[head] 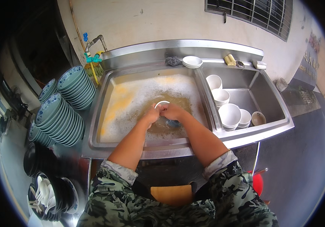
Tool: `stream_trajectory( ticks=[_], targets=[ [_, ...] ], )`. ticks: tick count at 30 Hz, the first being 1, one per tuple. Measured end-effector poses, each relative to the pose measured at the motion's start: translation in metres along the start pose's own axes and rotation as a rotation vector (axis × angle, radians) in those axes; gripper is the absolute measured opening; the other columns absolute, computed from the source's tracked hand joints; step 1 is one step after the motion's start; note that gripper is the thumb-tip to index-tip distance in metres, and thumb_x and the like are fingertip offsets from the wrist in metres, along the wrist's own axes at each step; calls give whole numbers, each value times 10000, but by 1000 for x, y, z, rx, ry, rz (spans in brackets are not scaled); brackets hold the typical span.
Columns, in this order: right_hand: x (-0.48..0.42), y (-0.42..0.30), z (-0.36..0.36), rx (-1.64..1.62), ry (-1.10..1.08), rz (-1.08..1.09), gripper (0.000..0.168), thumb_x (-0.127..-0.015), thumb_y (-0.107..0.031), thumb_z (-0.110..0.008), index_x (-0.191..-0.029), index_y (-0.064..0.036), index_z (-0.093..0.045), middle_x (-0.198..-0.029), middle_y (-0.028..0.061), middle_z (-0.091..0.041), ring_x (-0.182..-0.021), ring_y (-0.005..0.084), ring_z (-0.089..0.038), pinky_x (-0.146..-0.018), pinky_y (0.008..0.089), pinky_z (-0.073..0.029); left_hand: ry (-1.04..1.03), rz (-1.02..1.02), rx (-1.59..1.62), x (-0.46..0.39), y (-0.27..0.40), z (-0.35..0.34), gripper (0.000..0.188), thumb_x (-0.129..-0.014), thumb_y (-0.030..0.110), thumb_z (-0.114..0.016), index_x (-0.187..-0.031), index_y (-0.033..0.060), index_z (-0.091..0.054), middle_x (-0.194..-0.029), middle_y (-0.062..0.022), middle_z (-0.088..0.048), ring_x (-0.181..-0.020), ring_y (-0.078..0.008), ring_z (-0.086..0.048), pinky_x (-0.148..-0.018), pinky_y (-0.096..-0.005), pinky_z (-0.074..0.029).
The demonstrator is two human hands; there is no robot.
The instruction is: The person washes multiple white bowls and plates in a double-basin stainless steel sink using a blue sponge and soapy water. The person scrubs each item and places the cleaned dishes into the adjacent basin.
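Note:
Both hands are over the soapy water (120, 113) in the large left basin of a stainless steel sink (162, 145). My left hand (152, 114) grips a small white bowl (162, 102), of which only part of the rim shows above my fingers. Against the same bowl, my right hand (171, 111) is closed, its fingertips meeting those of the left. The rest of the bowl is hidden by the hands. Under my right wrist, something blue (173, 123) shows in the murky water; what it is cannot be made out.
White bowls (230, 115) in stacks and a brown bowl (258, 118) stand in the right basin. Small white dishes (192, 61) and a dark scouring pad (173, 60) sit on the back ledge. Left are stacked blue-rimmed plates (59, 119), black bowls holding white spoons (45, 191), and a tap (93, 58).

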State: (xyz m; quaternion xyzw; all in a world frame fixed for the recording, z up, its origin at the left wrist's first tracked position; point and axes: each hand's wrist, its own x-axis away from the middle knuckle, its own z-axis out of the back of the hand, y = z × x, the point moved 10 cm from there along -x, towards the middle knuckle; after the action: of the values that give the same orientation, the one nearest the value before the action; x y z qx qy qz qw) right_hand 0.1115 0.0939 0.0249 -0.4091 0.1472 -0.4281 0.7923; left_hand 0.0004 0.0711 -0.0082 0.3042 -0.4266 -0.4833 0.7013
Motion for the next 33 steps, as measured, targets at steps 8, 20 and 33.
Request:
stream_trajectory(
  ticks=[8,20,33],
  targets=[
    [16,22,44,489,228,-316,436,-843,-430,-668,-1118,-98,-731,-1168,145,-702,-1108,323,-663,-920,433,-538,62,-29,-782,-24,-26,13,387,-924,100,-535,-1302,140,-610,-1220,-209,-663,-1155,-383,-627,-939,-491,-503],
    [22,-3,53,221,416,-138,611,-871,-562,-622,-1229,-69,-663,-1176,199,-687,-1110,383,-645,-944,461,-509,637,-432,-6,54,66,75,341,-962,70,-538,-1295,113,-600,-1110,-236,-686,-1054,-417,-651,-888,-472,-507],
    [24,-22,72,-196,705,64,575,-1016,-461,-444,-1014,49,-709,-936,296,-694,-939,467,-659,-845,480,-482,261,-114,414,19,33,32,347,-925,249,-652,-1154,-9,-687,-1056,-151,-714,-941,-261,-678,-801,-363,-517]
  ],
)
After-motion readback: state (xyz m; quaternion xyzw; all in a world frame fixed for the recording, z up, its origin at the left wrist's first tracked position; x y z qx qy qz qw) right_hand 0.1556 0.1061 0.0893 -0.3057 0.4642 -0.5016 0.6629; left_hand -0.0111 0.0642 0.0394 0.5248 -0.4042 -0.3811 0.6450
